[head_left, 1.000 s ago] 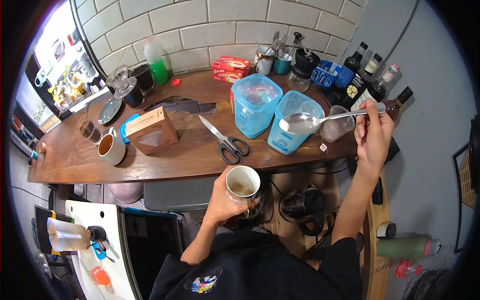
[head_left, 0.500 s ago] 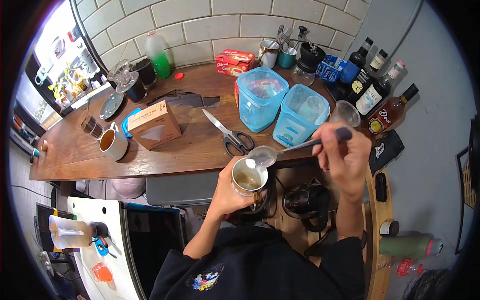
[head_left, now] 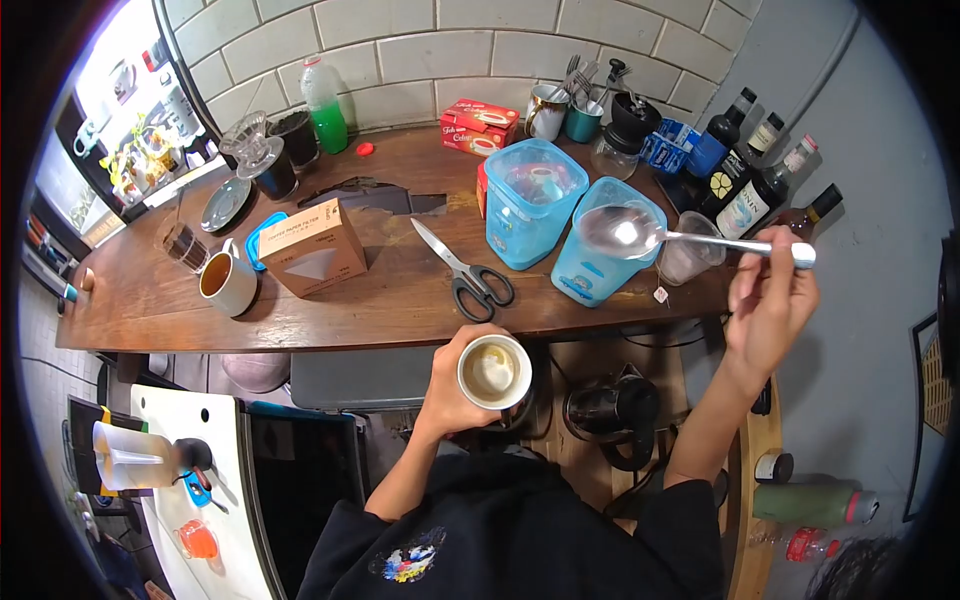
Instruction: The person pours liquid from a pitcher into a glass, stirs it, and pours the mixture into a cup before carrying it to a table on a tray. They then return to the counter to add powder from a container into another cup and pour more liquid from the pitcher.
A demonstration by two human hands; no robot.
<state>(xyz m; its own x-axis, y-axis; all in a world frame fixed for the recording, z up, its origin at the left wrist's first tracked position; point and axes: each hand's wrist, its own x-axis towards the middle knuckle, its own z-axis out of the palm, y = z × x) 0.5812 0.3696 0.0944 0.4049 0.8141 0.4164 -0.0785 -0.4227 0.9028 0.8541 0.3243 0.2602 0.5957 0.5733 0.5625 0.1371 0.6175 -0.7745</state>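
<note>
My left hand (head_left: 450,392) is wrapped round a light mug (head_left: 494,371) in front of the table's edge. A little cloudy liquid shows inside the mug. My right hand (head_left: 776,305) grips the handle of a large metal spoon (head_left: 622,232). The spoon's bowl is over the right blue container (head_left: 603,262), and no contents can be made out in it. Beside that stands the other blue container (head_left: 528,215). A clear plastic cup (head_left: 690,250) with a tea tag is just left of my right hand.
Black-handled scissors (head_left: 465,272), a paper filter box (head_left: 313,250) and a mug of brown drink (head_left: 229,282) sit on the wooden table (head_left: 400,325). Bottles (head_left: 750,200) line the right side. A black kettle (head_left: 612,408) stands below the edge.
My right hand has moved right and away from the mug, carrying the spoon from the mug's rim to above the right blue container. The mug is now seen more from above.
</note>
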